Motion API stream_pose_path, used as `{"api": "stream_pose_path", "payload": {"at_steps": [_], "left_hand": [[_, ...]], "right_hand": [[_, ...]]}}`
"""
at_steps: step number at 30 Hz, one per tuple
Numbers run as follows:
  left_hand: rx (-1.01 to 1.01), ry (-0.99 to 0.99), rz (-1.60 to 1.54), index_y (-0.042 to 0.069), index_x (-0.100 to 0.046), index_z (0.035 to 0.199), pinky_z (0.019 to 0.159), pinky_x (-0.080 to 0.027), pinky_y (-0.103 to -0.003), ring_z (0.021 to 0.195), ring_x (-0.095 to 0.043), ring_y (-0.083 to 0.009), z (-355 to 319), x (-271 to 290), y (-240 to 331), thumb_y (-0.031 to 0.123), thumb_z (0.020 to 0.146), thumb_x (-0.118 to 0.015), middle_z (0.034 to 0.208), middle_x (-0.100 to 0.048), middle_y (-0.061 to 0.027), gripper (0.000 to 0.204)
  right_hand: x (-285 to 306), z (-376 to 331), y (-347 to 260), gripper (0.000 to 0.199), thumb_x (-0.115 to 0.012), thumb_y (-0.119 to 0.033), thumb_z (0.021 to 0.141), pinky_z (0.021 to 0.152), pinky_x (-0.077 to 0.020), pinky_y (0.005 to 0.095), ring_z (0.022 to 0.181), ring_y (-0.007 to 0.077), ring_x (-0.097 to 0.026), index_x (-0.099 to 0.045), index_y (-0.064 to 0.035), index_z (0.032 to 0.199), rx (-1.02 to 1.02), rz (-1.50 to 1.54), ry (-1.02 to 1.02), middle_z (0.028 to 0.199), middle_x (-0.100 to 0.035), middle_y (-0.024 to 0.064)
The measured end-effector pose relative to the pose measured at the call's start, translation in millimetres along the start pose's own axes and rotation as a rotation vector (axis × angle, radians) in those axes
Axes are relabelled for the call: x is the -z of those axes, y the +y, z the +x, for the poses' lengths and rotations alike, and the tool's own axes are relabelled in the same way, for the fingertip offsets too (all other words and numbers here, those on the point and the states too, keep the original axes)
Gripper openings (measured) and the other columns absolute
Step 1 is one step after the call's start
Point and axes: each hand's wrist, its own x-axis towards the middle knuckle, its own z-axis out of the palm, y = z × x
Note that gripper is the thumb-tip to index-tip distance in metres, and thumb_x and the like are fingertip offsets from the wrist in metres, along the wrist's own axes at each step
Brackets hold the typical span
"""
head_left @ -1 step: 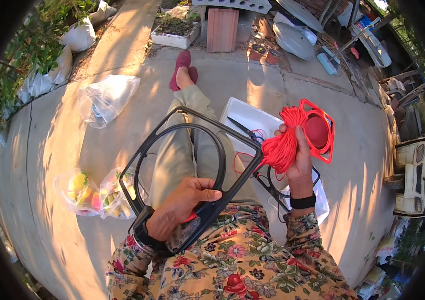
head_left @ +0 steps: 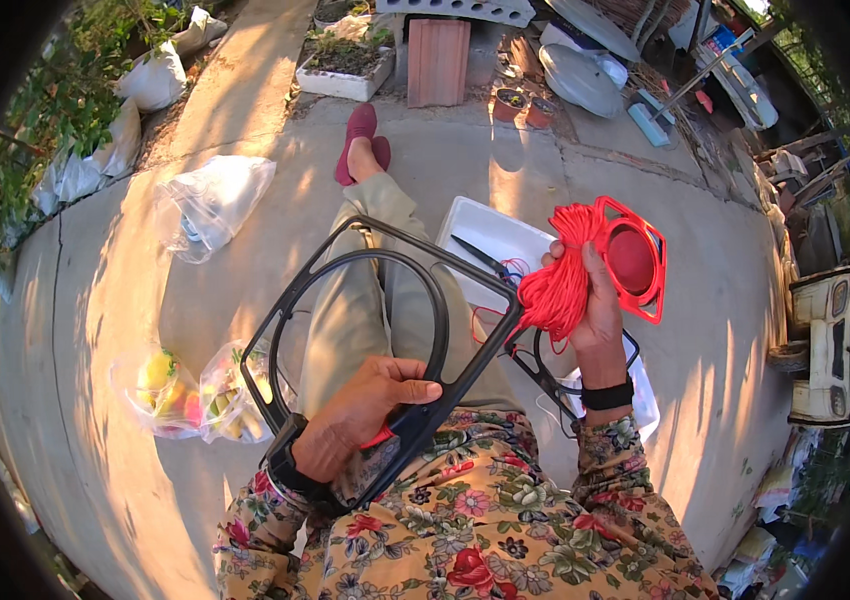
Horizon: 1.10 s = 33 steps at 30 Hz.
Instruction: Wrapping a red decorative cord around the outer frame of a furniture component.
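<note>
My left hand (head_left: 377,402) is closed around the lower bar of a black plastic frame (head_left: 445,256) with a large round opening, held tilted over my lap. A bit of red shows beneath that palm. My right hand (head_left: 597,305) grips a bundle of bright red cord (head_left: 557,295), gathered at its middle. Just beyond the right fingers is a red frame with a round red centre (head_left: 631,262); whether the hand touches it I cannot tell. Below the cord, partly hidden by the right forearm, lies another black frame (head_left: 547,378).
A white foam tray (head_left: 469,214) beside my legs holds a black pointed tool (head_left: 473,250) and thin cords. To the left lie a clear plastic bag (head_left: 230,190) and two bags of fruit (head_left: 160,395). Ahead stand a planter (head_left: 350,82) and small pots (head_left: 509,103); a vehicle (head_left: 835,345) is at right.
My right hand has turned slightly, and the red cord bundle has shifted a little up and left. The left hand and its black frame have hardly moved.
</note>
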Motion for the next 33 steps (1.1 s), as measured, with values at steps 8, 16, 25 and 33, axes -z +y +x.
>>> {"api": "stream_pose_path", "payload": {"at_steps": [8,16,25,33], "left_hand": [[-0.173,-0.044,-0.109,-0.002,-0.067,0.096,0.064,-0.053,-0.023,0.067,-0.065,-0.0124,-18.2,6.2,7.6,0.008,0.082,-0.072,0.083,-0.070,-0.0085,0.018],[-0.374,0.023,-0.111,-0.003,-0.061,0.084,0.040,-0.037,-0.027,0.046,-0.048,-0.0149,-48.2,24.5,-2.5,0.016,0.082,-0.072,0.060,-0.053,-0.0072,0.023],[-0.200,0.049,-0.100,-0.004,-0.064,0.090,0.051,-0.047,-0.025,0.055,-0.058,-0.0150,-41.3,27.8,3.0,0.013,0.081,-0.073,0.071,-0.063,-0.0091,0.022],[0.067,-0.008,-0.053,-0.006,-0.067,0.098,0.064,-0.056,-0.026,0.068,-0.067,-0.0153,-34.6,13.0,5.4,0.004,0.081,-0.070,0.085,-0.070,-0.0118,0.020]], "right_hand": [[12.4,78.6,7.2,0.031,-0.059,-0.024,0.094,0.081,-0.0539,0.0423,0.088,0.0222,-0.063,-0.052,-0.0029,0.116,-0.121,0.165,0.073,0.099,-0.064,0.0102],[94.2,152.6,-118.1,0.029,-0.062,-0.021,0.091,0.077,-0.0555,0.0444,0.088,0.0254,-0.064,-0.056,-0.0030,0.112,0.230,0.007,0.401,0.100,-0.064,0.0110],[87.1,136.0,-173.1,0.025,-0.061,-0.018,0.092,0.077,-0.0547,0.0384,0.087,0.0231,-0.065,-0.057,-0.0022,0.111,0.253,-0.108,0.239,0.097,-0.066,0.0109],[89.6,147.9,-166.7,0.026,-0.062,-0.018,0.092,0.078,-0.0550,0.0387,0.087,0.0228,-0.065,-0.056,-0.0020,0.112,0.290,-0.056,0.276,0.097,-0.066,0.0101]]}}
